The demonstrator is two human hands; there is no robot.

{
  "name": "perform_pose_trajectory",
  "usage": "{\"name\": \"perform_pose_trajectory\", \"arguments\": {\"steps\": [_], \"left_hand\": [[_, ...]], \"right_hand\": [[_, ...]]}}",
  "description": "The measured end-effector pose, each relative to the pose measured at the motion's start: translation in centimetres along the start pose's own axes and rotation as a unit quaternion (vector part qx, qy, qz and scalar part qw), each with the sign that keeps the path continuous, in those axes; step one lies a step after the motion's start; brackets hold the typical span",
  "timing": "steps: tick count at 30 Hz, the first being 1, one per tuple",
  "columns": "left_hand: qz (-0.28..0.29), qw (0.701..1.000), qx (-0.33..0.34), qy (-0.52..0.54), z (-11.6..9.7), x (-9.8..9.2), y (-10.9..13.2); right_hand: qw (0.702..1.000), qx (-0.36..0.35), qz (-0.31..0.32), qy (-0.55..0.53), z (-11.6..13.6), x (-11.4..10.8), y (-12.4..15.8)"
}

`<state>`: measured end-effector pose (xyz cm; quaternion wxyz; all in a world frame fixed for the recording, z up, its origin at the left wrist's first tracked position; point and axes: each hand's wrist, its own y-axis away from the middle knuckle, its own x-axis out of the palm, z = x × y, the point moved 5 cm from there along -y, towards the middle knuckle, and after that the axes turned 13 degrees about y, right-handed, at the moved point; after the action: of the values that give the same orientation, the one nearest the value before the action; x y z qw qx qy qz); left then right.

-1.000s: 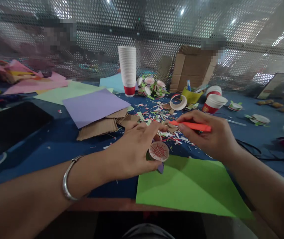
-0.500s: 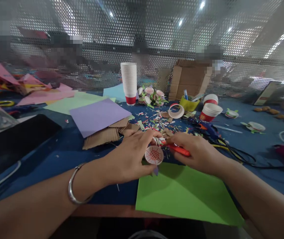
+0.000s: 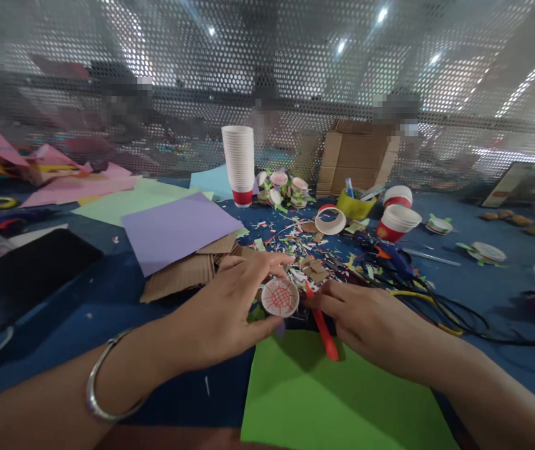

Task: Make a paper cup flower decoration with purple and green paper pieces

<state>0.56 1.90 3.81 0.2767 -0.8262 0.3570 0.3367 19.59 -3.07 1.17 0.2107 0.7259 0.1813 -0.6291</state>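
Observation:
Between the thumb and fingers of my left hand [image 3: 237,303] is a small white paper disc [image 3: 280,297] with a red grid drawn on it. A bit of purple paper shows under its lower edge. My right hand [image 3: 365,319] is just right of the disc, its fingers bent beside a red pen-like tool [image 3: 322,328]. The tool slants over the top edge of a green sheet [image 3: 337,400]; whether the fingers grip it is unclear. Paper scraps [image 3: 314,269] lie beyond both hands.
A cup stack [image 3: 239,165] stands behind small paper turtles [image 3: 279,187]. Purple paper [image 3: 178,231] lies over cardboard [image 3: 180,275] at left. Cables [image 3: 436,306], cups [image 3: 397,223] and a yellow holder [image 3: 354,205] are at right. A black phone-like slab [image 3: 37,269] lies far left.
The red tool has turned from lying nearly level under my right hand to slanting toward me. My right fingers have drawn away from the scraps. The view has shifted slightly.

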Motion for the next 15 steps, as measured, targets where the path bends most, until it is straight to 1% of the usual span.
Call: {"name": "perform_pose_trajectory", "arguments": {"steps": [2, 5, 8, 11, 15], "left_hand": [[-0.008, 1.000, 0.010, -0.019, 0.0, -0.3, 0.0], [-0.018, 0.998, 0.038, -0.037, -0.2, -0.4, 0.2], [-0.019, 0.998, 0.053, -0.026, -0.3, 0.0, 0.3], [-0.016, 0.998, 0.062, -0.008, -0.6, 0.4, 0.4], [-0.002, 0.998, 0.069, 0.010, -0.8, 0.4, 0.4]], "right_hand": [[0.999, 0.003, -0.023, -0.023, -0.3, -0.3, 0.0], [0.993, 0.024, -0.091, -0.072, -0.7, -1.1, 0.1], [0.981, 0.051, -0.154, -0.107, -0.9, -1.5, 0.2], [0.974, 0.074, -0.172, -0.127, -1.1, -1.3, -0.2], [0.968, 0.090, -0.160, -0.171, -1.3, -0.7, -0.8]]}}
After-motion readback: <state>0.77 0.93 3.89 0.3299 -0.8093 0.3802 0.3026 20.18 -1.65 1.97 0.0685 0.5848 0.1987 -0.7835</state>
